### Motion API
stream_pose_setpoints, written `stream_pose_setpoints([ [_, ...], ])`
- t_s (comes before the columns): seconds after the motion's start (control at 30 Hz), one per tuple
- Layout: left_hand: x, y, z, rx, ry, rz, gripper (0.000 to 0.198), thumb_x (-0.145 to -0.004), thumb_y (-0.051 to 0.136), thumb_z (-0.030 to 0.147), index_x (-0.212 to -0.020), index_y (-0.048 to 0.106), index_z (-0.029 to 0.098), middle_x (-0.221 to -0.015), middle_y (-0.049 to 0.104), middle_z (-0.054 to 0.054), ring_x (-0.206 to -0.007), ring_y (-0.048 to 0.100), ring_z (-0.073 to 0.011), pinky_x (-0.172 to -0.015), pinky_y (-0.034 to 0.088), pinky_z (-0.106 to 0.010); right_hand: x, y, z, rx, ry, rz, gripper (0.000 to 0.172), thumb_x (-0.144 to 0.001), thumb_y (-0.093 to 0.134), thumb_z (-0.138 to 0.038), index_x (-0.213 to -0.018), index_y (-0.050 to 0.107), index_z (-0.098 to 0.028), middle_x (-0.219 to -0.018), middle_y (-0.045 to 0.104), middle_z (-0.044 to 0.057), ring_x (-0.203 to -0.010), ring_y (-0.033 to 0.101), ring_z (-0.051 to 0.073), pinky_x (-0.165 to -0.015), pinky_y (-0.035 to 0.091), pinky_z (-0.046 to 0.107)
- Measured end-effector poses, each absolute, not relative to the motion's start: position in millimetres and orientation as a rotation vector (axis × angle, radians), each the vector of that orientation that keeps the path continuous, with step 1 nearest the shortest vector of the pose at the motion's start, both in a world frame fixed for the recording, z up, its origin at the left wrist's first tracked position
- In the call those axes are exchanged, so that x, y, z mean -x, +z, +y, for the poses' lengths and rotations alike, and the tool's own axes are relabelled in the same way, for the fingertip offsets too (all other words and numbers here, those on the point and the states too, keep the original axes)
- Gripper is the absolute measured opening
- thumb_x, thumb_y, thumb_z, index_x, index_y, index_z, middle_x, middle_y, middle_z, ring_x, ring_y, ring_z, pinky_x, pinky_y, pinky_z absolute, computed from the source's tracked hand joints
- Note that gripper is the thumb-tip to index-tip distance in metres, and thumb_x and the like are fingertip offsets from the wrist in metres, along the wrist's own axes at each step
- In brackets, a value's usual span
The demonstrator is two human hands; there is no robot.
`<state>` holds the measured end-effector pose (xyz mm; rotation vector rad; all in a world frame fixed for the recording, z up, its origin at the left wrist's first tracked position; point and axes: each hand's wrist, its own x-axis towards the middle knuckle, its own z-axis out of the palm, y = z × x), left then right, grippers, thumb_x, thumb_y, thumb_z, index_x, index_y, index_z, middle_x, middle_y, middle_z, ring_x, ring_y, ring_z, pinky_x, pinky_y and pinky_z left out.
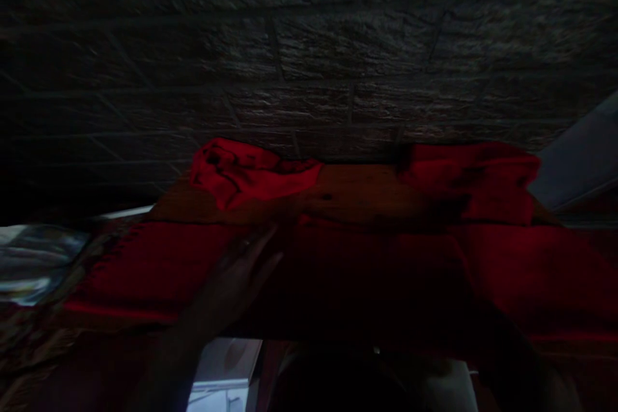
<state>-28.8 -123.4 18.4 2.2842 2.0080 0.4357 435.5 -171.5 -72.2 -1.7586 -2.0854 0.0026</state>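
Observation:
The view is very dark. My left hand (pixel 239 270) lies over a red cloth (pixel 145 264) with a fringed left edge, which is spread along the front of a wooden table (pixel 360 190). Its fingers are stretched out and slightly apart, and nothing shows in them. On the right, my forearm (pixel 516 341) reaches in over the same cloth, but deep shadow hides my right hand. Behind the cloth, a crumpled red cloth piece (pixel 255 170) with dark marks lies at the left, and another bunched red cloth (pixel 483 174) at the right.
A stone-block wall (pixel 313 51) rises right behind the table. Off to the left is a shiny plastic-looking package (pixel 38 261). A white box-like object (pixel 224 367) shows below the table's front edge. At the far right stands a pale grey panel (pixel 584 154).

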Motion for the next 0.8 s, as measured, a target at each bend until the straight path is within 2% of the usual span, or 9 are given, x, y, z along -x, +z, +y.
stream_pose_setpoints([
  [0.1, 4, 14, -89, -2.325, 0.477, 1.869, 0.051, -0.102, 0.031, 0.045, -0.145, 0.045, 0.021, -0.148, 0.05, -0.007, -0.138, 0.044, -0.0232, -0.117, 0.035, -0.043, -433, -61, -168, 1.646, 0.07, -2.123, 0.074, -0.079, 0.044, -0.01, -0.151, 0.037, -0.025, -0.057, 0.065, 0.001, -0.036, 0.056, 0.02, -0.034, 0.043, 0.024],
  [0.23, 5, 3, -67, -2.328, 0.49, 1.84, 0.052, -0.1, 0.033, 0.048, -0.14, 0.051, 0.02, -0.143, 0.054, -0.01, -0.134, 0.048, -0.0274, -0.116, 0.035, -0.05, -428, -42, -170, 1.515, 0.264, -2.102, 0.068, -0.086, 0.045, -0.018, -0.152, 0.036, -0.03, -0.052, 0.06, 0.0, -0.037, 0.055, 0.019, -0.032, 0.043, 0.022],
  [0.4, 26, -1, -60, -2.213, 0.557, 1.85, 0.055, -0.096, 0.035, 0.058, -0.124, 0.061, 0.018, -0.132, 0.062, -0.012, -0.121, 0.057, -0.0297, -0.109, 0.041, -0.049, -445, -9, -168, 1.512, 0.305, -2.146, 0.062, -0.086, 0.059, -0.036, -0.146, 0.044, -0.037, -0.075, 0.069, 0.005, -0.052, 0.064, 0.022, -0.037, 0.05, 0.025],
  [0.5, 27, 5, -57, -2.13, 0.496, 1.844, 0.052, -0.095, 0.035, 0.058, -0.113, 0.064, 0.019, -0.123, 0.067, -0.01, -0.111, 0.062, -0.0282, -0.103, 0.045, -0.045, -443, 26, -137, 1.483, 0.336, -2.222, 0.064, -0.086, 0.063, -0.043, -0.146, 0.043, -0.034, -0.102, 0.071, 0.008, -0.072, 0.07, 0.022, -0.05, 0.058, 0.026],
  [0.53, 26, 7, -56, -2.103, 0.473, 1.841, 0.05, -0.095, 0.035, 0.056, -0.11, 0.065, 0.019, -0.12, 0.068, -0.01, -0.108, 0.063, -0.0275, -0.1, 0.046, -0.043, -435, 36, -121, 1.433, 0.352, -2.318, 0.06, -0.089, 0.062, -0.042, -0.145, 0.043, -0.032, -0.112, 0.069, 0.009, -0.082, 0.071, 0.022, -0.058, 0.061, 0.027],
  [0.6, 25, 10, -54, -2.061, 0.448, 1.827, 0.045, -0.094, 0.037, 0.054, -0.104, 0.065, 0.019, -0.113, 0.07, -0.008, -0.101, 0.065, -0.0261, -0.094, 0.048, -0.04, -412, 49, -86, 1.39, 0.296, -2.418, 0.047, -0.095, 0.056, -0.036, -0.141, 0.047, -0.031, -0.132, 0.06, 0.009, -0.109, 0.065, 0.024, -0.084, 0.061, 0.036],
  [0.67, 25, 13, -53, -2.016, 0.45, 1.818, 0.041, -0.093, 0.041, 0.052, -0.1, 0.065, 0.019, -0.105, 0.071, -0.007, -0.093, 0.066, -0.0244, -0.087, 0.049, -0.036, -386, 49, -55, 1.235, 0.276, -2.506, 0.039, -0.098, 0.049, -0.026, -0.138, 0.051, -0.025, -0.135, 0.056, 0.01, -0.119, 0.059, 0.024, -0.097, 0.056, 0.04],
  [0.8, 34, 17, -51, -1.975, 0.431, 1.804, 0.039, -0.091, 0.043, 0.053, -0.09, 0.063, 0.02, -0.092, 0.07, -0.005, -0.083, 0.065, -0.0223, -0.078, 0.049, -0.033, -358, 19, -24, 1.171, 0.227, -2.57, 0.033, -0.096, 0.055, -0.023, -0.129, 0.058, -0.018, -0.125, 0.061, 0.012, -0.112, 0.06, 0.026, -0.094, 0.054, 0.043],
])
